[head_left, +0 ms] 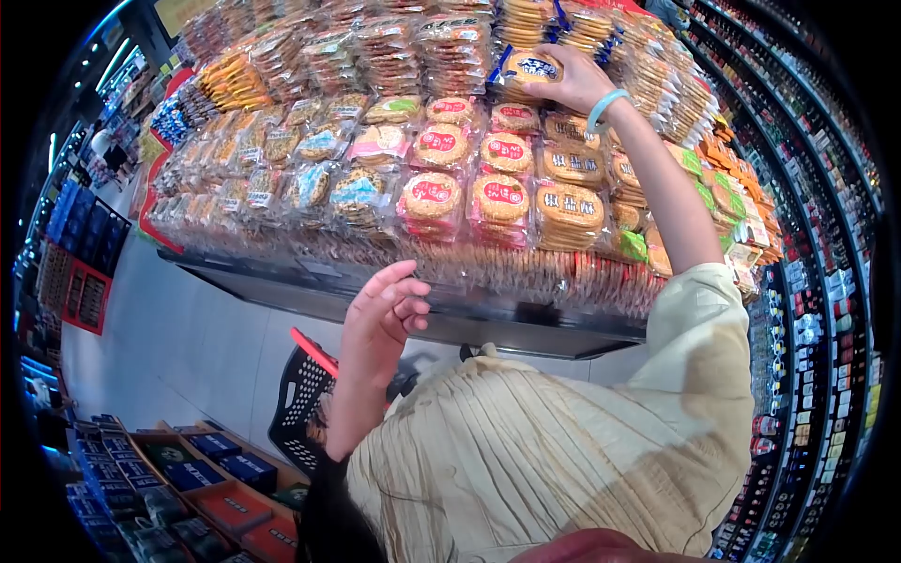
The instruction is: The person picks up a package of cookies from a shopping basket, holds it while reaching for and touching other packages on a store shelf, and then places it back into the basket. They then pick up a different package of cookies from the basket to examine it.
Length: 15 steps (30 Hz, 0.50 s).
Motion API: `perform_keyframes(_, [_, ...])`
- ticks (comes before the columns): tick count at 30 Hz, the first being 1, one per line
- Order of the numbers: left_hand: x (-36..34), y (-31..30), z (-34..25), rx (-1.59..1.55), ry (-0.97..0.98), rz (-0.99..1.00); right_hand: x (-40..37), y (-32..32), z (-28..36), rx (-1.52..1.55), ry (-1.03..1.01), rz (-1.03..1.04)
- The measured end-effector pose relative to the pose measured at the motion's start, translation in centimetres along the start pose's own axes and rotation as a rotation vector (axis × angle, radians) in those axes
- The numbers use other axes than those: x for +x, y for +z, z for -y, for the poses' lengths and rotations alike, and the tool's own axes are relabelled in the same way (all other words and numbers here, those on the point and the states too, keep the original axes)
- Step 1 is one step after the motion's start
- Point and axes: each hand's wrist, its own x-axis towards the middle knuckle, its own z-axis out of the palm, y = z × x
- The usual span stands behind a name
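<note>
At the back of the display, my right hand (579, 83) is closed on the edge of a packaged cookie (527, 68) with a blue and yellow wrapper. A pale green bangle (605, 110) circles that wrist. My left hand (387, 305) is raised in front of the display's near edge, fingers loosely bent and apart, holding nothing. Just beyond it lie packaged cookies with red labels (432, 195). To the right of these are cookies with dark lettering (569, 206). Beside my left forearm is a black shopping basket (298, 399) with a red handle.
Stacks of clear-wrapped cookies (387, 56) rise along the back of the display. Its dark front panel (450, 314) stands near my body. Tall shelves of bottles and jars (812, 347) line the right side. Boxed goods (230, 507) sit at lower left beside the tiled floor (188, 347).
</note>
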Motion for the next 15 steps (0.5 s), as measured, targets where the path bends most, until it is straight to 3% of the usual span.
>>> perform_keyframes(6, [-0.1, -0.6, 0.4, 0.056, -0.034, -0.061, 2.4, 1.3, -1.8, 0.041, 0.094, 0.082])
perform_keyframes(15, [0.1, -1.1, 0.8, 0.048, -0.040, -0.117, 3.6, 3.1, -3.0, 0.183, 0.071, 0.195])
